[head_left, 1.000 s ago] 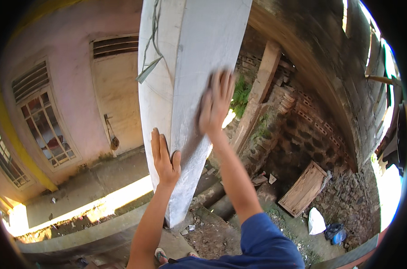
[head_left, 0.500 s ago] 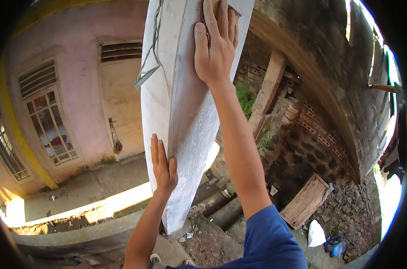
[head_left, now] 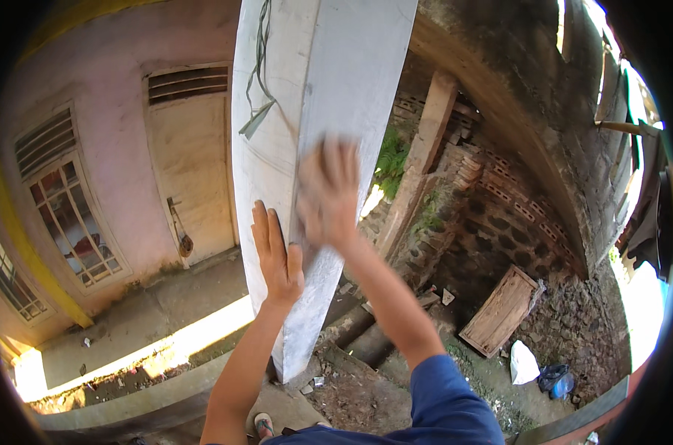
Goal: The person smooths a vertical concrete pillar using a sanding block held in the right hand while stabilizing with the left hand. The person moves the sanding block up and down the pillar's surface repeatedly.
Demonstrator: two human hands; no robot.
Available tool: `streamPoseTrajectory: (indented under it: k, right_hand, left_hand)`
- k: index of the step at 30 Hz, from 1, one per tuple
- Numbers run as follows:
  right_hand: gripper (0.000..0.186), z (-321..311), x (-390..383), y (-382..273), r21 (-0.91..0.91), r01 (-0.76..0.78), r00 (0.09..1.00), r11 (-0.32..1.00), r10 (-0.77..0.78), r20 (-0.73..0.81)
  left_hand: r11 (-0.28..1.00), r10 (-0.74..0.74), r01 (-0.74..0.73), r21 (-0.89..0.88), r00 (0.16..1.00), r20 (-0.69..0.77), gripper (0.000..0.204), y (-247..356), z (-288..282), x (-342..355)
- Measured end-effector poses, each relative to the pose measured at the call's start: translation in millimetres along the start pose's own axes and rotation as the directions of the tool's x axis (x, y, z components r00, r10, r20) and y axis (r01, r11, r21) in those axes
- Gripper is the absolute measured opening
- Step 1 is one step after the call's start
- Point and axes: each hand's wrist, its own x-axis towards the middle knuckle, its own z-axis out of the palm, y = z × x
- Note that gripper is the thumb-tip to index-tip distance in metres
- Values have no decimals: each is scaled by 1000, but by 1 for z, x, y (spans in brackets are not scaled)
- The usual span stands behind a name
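A tall white square column [head_left: 344, 67] runs up the middle of the head view, with a dangling green cord [head_left: 258, 111] and strip on its left face. My left hand [head_left: 276, 263] lies against the column's lower left face, fingers stretched and open. My right hand [head_left: 329, 185] is higher, just right of it on the column's right face. Motion smears its fingers, and I cannot tell what, if anything, is under them.
A pink wall [head_left: 106, 59] with a door [head_left: 199, 170] and windows stands left. Rubble, a wooden panel [head_left: 500, 308], a white sack [head_left: 523, 363] and a blue-black bag [head_left: 555, 382] lie lower right. A concrete drain [head_left: 366, 345] runs near the column's foot.
My right hand went up the column, with a thin brownish piece showing under its fingers half a second ago, and has since come down sharply. My left hand stays on the column with little movement.
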Motion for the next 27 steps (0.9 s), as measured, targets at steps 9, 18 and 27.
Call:
streamPoseTrajectory:
  k: [9, 18, 27]
  right_hand:
    - [53, -20, 133, 9, 115, -11, 963, 993, 42, -267]
    - [48, 19, -186, -71, -40, -251, 967, 967, 252, 38]
    - [55, -26, 137, 17, -63, -169, 947, 984, 144, -287]
  left_hand:
    - [994, 95, -91, -59, 993, 64, 62, -14, -2, -31]
    - [978, 51, -28, -204, 993, 106, 76, -24, 0, -44]
    - [987, 82, -60, -148, 985, 149, 76, -26, -2, -56]
